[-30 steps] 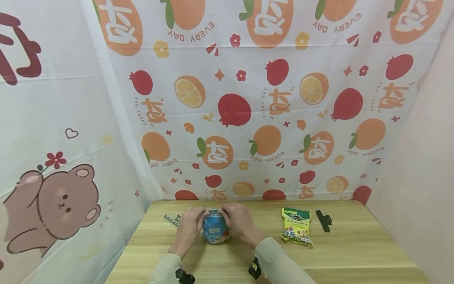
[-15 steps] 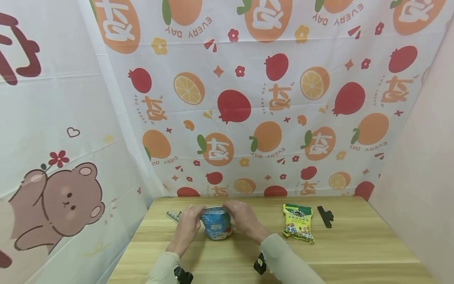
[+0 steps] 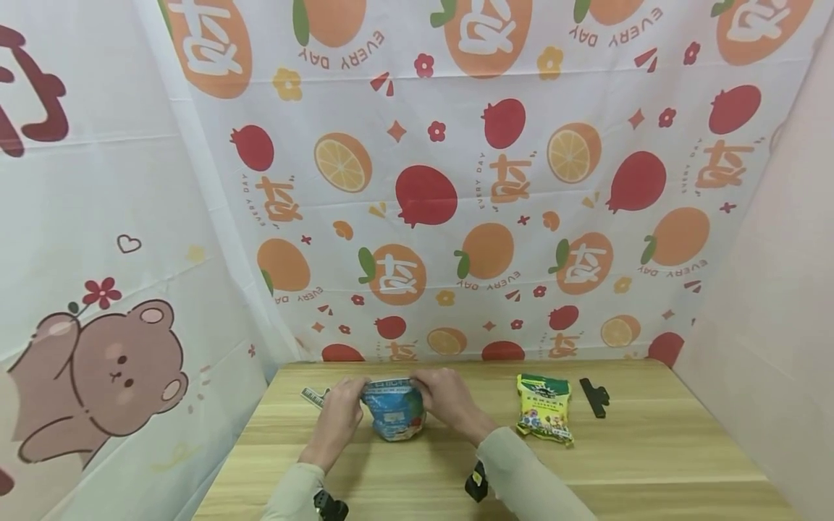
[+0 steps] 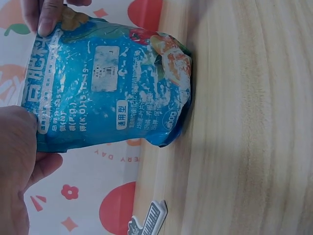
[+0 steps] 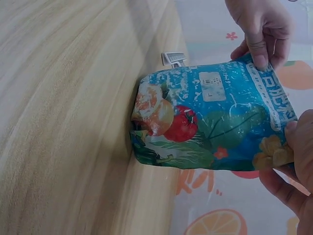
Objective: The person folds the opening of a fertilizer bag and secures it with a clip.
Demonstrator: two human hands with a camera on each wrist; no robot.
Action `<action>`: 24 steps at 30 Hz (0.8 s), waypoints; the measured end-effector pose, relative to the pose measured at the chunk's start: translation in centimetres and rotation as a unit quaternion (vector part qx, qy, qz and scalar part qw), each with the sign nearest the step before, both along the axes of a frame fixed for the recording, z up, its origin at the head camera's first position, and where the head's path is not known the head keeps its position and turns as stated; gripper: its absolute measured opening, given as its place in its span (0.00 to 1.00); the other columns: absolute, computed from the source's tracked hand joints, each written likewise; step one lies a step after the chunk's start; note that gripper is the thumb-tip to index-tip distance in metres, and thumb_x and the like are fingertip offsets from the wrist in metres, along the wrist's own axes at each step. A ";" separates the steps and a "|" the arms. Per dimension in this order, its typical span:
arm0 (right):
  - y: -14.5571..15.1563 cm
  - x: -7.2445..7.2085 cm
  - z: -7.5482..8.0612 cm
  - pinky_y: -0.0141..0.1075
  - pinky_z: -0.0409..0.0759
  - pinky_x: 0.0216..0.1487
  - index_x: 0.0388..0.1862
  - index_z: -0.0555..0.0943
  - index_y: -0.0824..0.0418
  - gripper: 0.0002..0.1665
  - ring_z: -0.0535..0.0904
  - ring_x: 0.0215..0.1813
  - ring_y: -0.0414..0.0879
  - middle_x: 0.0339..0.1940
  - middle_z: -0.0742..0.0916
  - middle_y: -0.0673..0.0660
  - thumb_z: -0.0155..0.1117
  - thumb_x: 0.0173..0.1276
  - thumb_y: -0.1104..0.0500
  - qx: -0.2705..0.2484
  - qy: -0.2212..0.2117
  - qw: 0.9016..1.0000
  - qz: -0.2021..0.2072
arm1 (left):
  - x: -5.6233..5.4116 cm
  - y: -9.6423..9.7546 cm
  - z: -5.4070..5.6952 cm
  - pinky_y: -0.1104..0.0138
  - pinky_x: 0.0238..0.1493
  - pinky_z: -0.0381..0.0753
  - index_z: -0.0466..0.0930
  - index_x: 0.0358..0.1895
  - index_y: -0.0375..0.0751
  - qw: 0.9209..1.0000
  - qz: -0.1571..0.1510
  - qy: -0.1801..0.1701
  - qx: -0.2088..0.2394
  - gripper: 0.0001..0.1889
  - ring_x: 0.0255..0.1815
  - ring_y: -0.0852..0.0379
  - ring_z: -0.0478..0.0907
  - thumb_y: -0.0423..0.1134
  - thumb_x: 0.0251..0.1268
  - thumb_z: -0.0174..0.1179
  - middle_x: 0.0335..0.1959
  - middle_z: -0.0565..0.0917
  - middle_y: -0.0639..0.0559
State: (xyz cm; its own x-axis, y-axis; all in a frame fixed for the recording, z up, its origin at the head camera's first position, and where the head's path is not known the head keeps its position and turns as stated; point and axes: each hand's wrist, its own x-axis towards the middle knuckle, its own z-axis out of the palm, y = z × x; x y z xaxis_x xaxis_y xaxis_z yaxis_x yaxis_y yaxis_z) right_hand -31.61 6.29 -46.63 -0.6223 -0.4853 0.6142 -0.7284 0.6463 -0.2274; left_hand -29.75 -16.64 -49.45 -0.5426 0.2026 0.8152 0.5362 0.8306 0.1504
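At far left, a white-and-grey clip with ruler-like markings (image 3: pixel 313 396) lies on the pale wood-grain surface (image 3: pixel 651 463), partly hidden by the left grip (image 3: pixel 339 416), which pinches one upper corner of a glossy blue plastic pouch with printed fruit and vegetables (image 3: pixel 395 412). The pouch stands upright between both hands, its base apparently touching the surface. Its film looks thin, limp and rather slippery; the fuller bottom suggests loose, modestly heavy contents, unlikely to break. The two top corners seem the best hold, with the base bearing the weight. Fingers behind the film are hidden, and whether the mouth is open cannot be told. The right grip (image 3: pixel 449 399) pinches the other corner. Farther right lie a yellow-and-green plastic packet (image 3: pixel 545 409), its small print unreadable, and a black clip (image 3: pixel 594 398).
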 end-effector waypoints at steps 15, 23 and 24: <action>0.6 -0.1 -0.2 0.19 0.57 0.21 0.34 0.89 0.55 0.11 0.58 0.16 0.27 0.13 0.81 0.45 0.66 0.72 0.52 -0.044 -0.013 0.999 -0.011 | 0.3 -0.3 0.1 0.64 0.28 0.84 0.85 0.34 0.36 1.000 0.010 -0.017 0.011 0.07 0.25 0.55 0.82 0.22 0.55 0.69 0.25 0.88 0.46; 1.1 -0.6 -0.7 0.19 0.56 0.18 0.24 0.87 0.55 0.16 0.57 0.15 0.25 0.10 0.75 0.42 0.69 0.70 0.50 -0.088 -0.037 0.995 -0.012 | 0.3 -0.6 0.2 0.66 0.24 0.82 0.85 0.30 0.38 0.999 0.015 -0.026 0.031 0.04 0.22 0.56 0.82 0.28 0.57 0.71 0.23 0.87 0.47; 1.2 -0.6 -0.7 0.19 0.57 0.18 0.24 0.87 0.55 0.16 0.58 0.15 0.26 0.11 0.76 0.42 0.69 0.70 0.50 -0.088 -0.034 0.996 -0.009 | 0.3 -0.6 0.2 0.67 0.24 0.81 0.86 0.30 0.38 0.999 0.014 -0.026 0.035 0.04 0.22 0.56 0.82 0.29 0.58 0.71 0.23 0.87 0.47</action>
State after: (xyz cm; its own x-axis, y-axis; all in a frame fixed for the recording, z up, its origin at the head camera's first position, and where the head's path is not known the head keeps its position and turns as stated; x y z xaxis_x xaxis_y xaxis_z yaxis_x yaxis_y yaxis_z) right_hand -32.19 7.47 -47.38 -0.6721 -0.3629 0.6454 -0.6968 0.6047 -0.3857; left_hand -29.46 -17.26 -49.21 -0.5885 0.1304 0.7979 0.5037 0.8311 0.2356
